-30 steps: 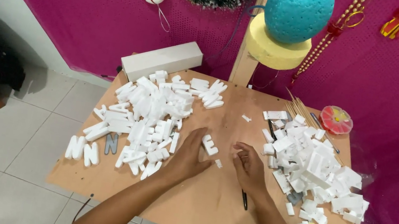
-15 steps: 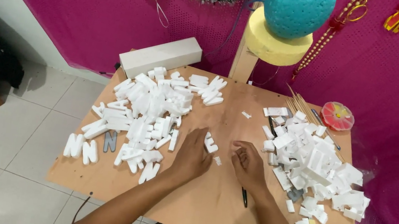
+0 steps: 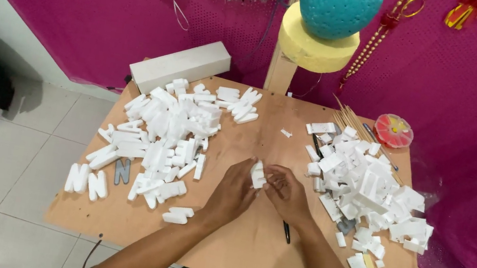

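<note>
Looking down from the head camera, both hands meet over the middle of the brown wooden table. The left hand and the right hand share one small white foam piece, held just above the table; the left fingers curl against its left side and the right fingers pinch it from the other side. A black pen lies on the table just beside the right wrist. Left of the hands spreads a wide heap of white foam letters, with one grey letter among its lower edge. Right of the hands sits a second pile of white foam offcuts. Farther back lie a long white foam block, a bundle of wooden skewers and a round red box. Behind the table stands a yellow foam disc under a teal foam ball against the magenta wall.
</note>
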